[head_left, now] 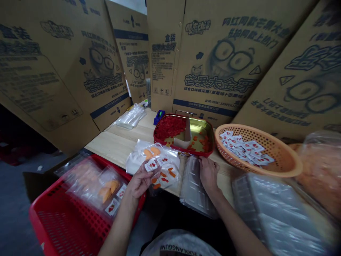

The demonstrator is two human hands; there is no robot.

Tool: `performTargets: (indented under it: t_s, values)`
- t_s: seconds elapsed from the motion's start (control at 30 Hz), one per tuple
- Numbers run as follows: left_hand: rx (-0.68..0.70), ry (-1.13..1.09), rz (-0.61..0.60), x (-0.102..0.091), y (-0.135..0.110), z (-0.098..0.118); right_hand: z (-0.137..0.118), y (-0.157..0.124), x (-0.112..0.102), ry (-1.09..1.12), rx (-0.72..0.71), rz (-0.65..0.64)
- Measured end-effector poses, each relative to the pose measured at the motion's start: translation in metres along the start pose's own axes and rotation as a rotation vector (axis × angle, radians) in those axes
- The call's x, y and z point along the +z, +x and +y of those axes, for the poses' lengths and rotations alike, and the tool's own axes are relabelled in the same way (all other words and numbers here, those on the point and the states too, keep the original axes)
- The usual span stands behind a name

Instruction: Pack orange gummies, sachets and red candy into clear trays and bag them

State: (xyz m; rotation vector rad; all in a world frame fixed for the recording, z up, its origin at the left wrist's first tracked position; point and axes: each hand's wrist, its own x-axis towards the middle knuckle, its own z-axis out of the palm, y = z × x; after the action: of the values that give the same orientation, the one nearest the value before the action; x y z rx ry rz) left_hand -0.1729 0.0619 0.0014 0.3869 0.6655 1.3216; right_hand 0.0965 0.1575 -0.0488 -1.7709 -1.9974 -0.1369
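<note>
My left hand (141, 180) is closed, its fingers pinching a small white printed sachet (151, 165). Just past it lies a stack of clear plastic bags (134, 160), with orange curved pieces (151, 153), small orange and red pieces (164, 180) and another sachet on or in the plastic. My right hand (209, 172) has its fingers curled at the far end of a clear moulded plastic tray (193, 192); the fingertips are partly hidden. Beyond the hands, a red-rimmed tin (210, 153) holds red bits (170, 127) and orange bits (204, 142), split by a cardboard divider (188, 131).
An orange basket (287, 165) of sachets stands right of the tin. More clear trays (282, 213) and a bag of orange pieces (322, 170) lie at far right. A red crate (39, 209) with filled bags is at lower left. Cardboard boxes (213, 64) wall the back.
</note>
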Motion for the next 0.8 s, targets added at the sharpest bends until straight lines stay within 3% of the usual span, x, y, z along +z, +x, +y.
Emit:
performTargets:
  t_s: [0.43,0.8]
  values:
    - [-0.013,0.022,0.045,-0.001,0.000,-0.005,-0.001,0.002,0.008,-0.020,-0.048,0.011]
    - [0.001,0.025,0.051,-0.005,-0.005,-0.003,0.005,0.002,0.019,0.032,-0.037,0.168]
